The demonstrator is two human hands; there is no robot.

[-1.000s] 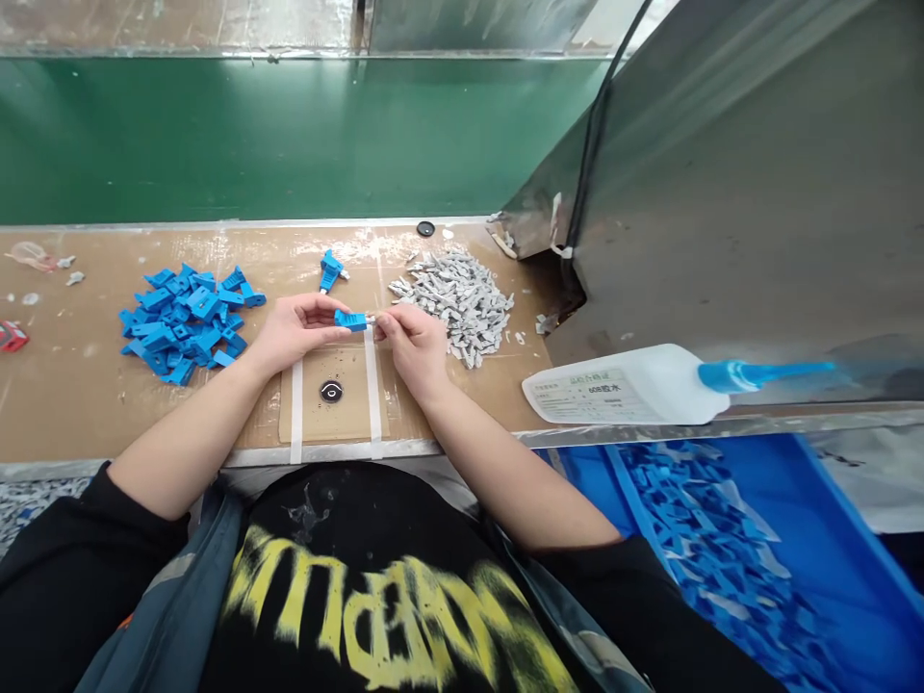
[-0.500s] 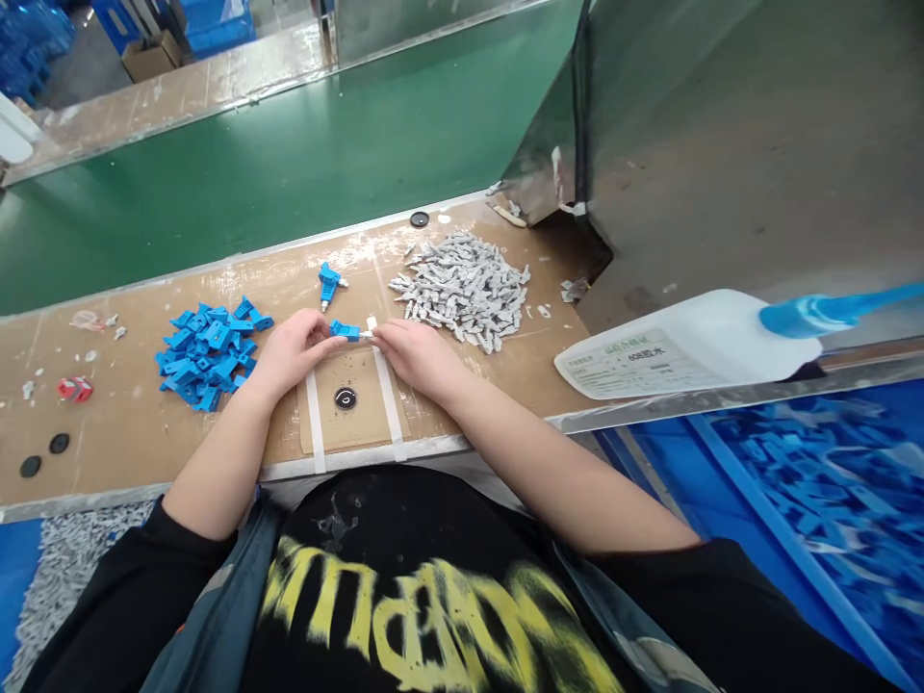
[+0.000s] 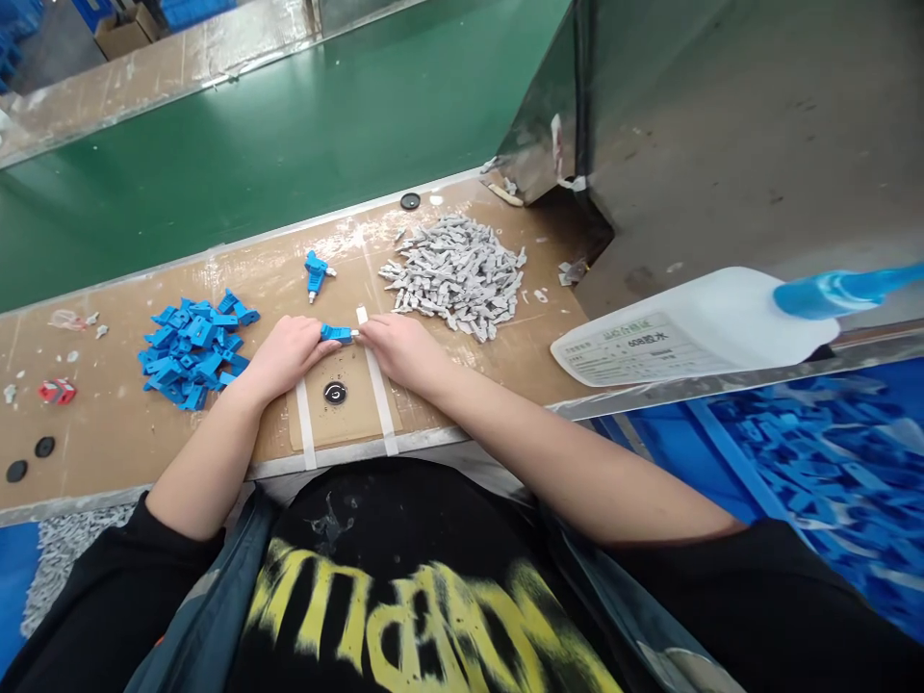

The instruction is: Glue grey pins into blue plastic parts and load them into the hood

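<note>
My left hand point(image 3: 293, 351) pinches a small blue plastic part point(image 3: 336, 334) above the top of a taped cardboard pad point(image 3: 346, 423). From the right, the fingers of my right hand point(image 3: 397, 348) are closed at the pale grey tip point(image 3: 354, 334) that sticks out of the blue part. Just beyond them lie blue pieces with grey tips point(image 3: 316, 276). A heap of loose blue parts point(image 3: 194, 346) is to the left of my left hand, and a heap of grey plastic pieces point(image 3: 462, 274) lies past my right hand. On the pad sits a round black cap holding shiny liquid point(image 3: 335, 393).
A large white glue bottle point(image 3: 664, 327) with a blue nozzle lies at the right edge. Black discs point(image 3: 44, 447) and a red object point(image 3: 57, 390) are at the left. Behind the bench runs a green belt point(image 3: 289, 144); a metal housing point(image 3: 722, 135) stands at right.
The view has shifted slightly, so the bench appears a little further left and up. Both hands keep hold at the blue part and its grey tip, with little visible movement.
</note>
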